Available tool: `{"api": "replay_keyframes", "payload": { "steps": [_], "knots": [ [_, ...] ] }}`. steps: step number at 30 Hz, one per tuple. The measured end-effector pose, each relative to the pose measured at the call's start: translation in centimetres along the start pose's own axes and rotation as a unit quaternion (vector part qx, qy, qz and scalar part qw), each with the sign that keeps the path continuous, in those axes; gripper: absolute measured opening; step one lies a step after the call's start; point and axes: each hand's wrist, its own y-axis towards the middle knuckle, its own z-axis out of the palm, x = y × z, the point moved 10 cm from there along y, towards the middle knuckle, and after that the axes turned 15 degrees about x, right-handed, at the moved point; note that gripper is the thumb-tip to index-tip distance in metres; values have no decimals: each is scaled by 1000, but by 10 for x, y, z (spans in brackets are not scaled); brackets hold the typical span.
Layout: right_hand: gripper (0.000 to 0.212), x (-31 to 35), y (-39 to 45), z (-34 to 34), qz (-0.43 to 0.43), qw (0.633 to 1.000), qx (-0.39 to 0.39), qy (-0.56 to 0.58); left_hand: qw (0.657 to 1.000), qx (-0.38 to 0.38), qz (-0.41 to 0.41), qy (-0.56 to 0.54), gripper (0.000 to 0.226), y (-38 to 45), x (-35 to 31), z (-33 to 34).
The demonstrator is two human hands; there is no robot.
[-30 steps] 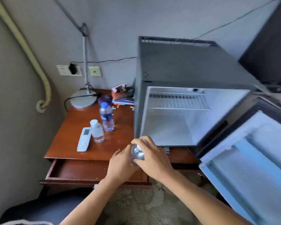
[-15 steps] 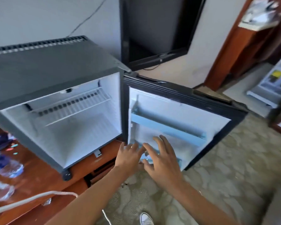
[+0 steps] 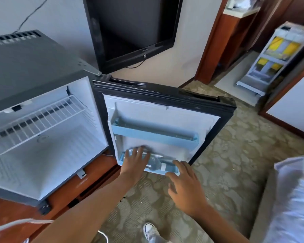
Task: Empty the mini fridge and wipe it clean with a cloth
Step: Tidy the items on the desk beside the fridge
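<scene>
Head view, item: water bottle lying in the fridge door's bottom shelf; my left hand resting loosely on it, right hand wide beside; best gripped mid-body, lifted level over the rim.

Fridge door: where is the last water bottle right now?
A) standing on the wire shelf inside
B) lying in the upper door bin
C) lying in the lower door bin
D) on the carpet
C: the clear water bottle lies on its side in the lower door bin, with the left hand on it.
</scene>
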Motion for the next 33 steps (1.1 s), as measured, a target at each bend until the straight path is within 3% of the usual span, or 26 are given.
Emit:
{"api": "replay_keyframes", "payload": {
  "steps": [4, 10, 13, 17, 24, 33],
  "knots": [
    [33, -3, -2, 7, 4, 1000, 20, -1, 998, -14, -53, -19, 95, -6, 22, 0],
    [41, 23, 12, 4, -37, 999, 16, 1, 996, -44, -41, -59, 69, -15, 26, -1],
    [49, 53, 28, -2, -60, 998, 12, -6, 994, -65, -37, -85, 75, -41, 32, 6],
    [50, 124, 53, -7, -141, 990, 2, -14, 977, -142, -67, -145, 75, -105, 74, 22],
    [65, 283, 65, 25, -318, 944, 16, -90, 942, -129, -228, -209, 78, -240, 186, 105],
    [66, 523, 35, 74, -509, 854, 52, -92, 831, -108, -473, -273, 88, -429, 283, 207]
  ]
}}
